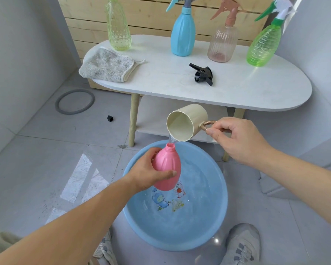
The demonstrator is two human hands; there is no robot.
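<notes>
Your left forearm and right forearm are bare all the way back to the near edge of the view. Your left hand and right hand are bare too, with short-trimmed nails. You wear pale grey-white sneakers. The right sneaker, near right, shows a rounded toe, two rows of darker grey lace tabs and pale laces. The left sneaker is mostly hidden, with only its laced side showing. At the near left corner sits a fold of pale olive-beige cloth; which garment it is cannot be told.
</notes>
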